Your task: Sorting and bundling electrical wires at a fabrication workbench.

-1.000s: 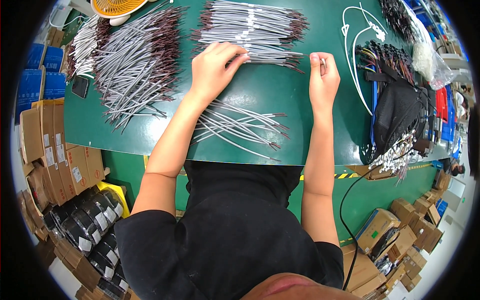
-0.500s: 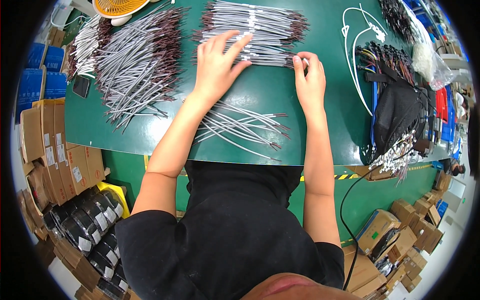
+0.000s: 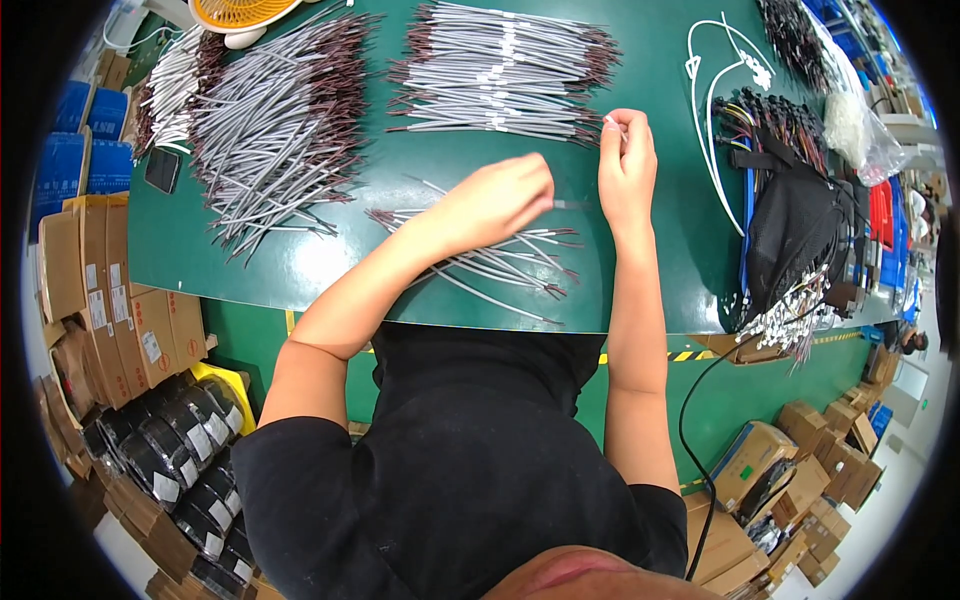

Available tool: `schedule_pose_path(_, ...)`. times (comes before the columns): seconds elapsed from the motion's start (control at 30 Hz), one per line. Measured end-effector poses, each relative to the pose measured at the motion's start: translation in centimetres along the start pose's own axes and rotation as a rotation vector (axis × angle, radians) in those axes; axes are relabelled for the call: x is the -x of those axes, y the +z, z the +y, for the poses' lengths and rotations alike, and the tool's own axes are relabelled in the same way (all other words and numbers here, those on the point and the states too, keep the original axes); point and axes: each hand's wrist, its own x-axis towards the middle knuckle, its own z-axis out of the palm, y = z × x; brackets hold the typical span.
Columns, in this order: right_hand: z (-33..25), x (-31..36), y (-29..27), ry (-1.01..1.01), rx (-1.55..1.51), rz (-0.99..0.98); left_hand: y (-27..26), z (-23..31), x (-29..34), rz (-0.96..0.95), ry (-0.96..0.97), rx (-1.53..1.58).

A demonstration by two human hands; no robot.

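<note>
My left hand (image 3: pixel 508 198) is closed over the loose grey cables, a little above the table. A grey cable (image 3: pixel 570 205), blurred by motion, sticks out on its right side. Under and beside this hand lies a small loose fan of grey cables (image 3: pixel 500 275) with dark brown ends. To the right, my right hand (image 3: pixel 628 150) is held in a pinch; what its fingertips hold is too small to make out. Just beyond both hands, grey cables with white labels round their middles (image 3: pixel 480 75) lie side by side in a neat row.
A large heap of grey cables (image 3: pixel 280 120) and a bundle of white ones (image 3: pixel 175 90) lie at the left, near a phone (image 3: pixel 162 171) and an orange basket (image 3: pixel 240 12). At right are white tubing (image 3: pixel 700 110) and a black mesh bag (image 3: pixel 800 225).
My left hand has left the labelled row and come down and right to the loose cables, closing. A cable now lies at the row's near edge. My right hand has barely moved.
</note>
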Motion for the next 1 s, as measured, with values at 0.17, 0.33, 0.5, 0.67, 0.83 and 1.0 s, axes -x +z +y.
schedule_pose_path(0.17, -1.3, 0.0, -0.2, -0.171, 0.002, -0.168, -1.1, -1.4, -0.3, 0.293, -0.183, 0.043)
schedule_pose_path(0.33, -1.4, 0.1, 0.0, -0.335, 0.011, -0.221, -1.7, -1.0, -0.5, 0.413, -0.233, -0.005)
schedule_pose_path(0.5, -1.3, 0.0, 0.0, -0.381, 0.057, -0.195, -1.8, -0.9, -0.6, 0.421, -0.206, -0.025)
schedule_pose_path(0.67, -1.4, -0.1, -0.4, -0.406, 0.079, -0.208, -1.9, -1.0, -0.5, 0.378, -0.242, -0.051)
schedule_pose_path(0.83, -1.5, -0.1, -0.3, -0.422, 0.108, -0.198, -1.9, -1.3, -0.6, 0.44, -0.193, -0.034)
schedule_pose_path(1.0, -1.5, -0.1, -0.3, -0.418, 0.109, -0.207, -2.2, -1.0, -0.6, 0.42, -0.207, -0.037)
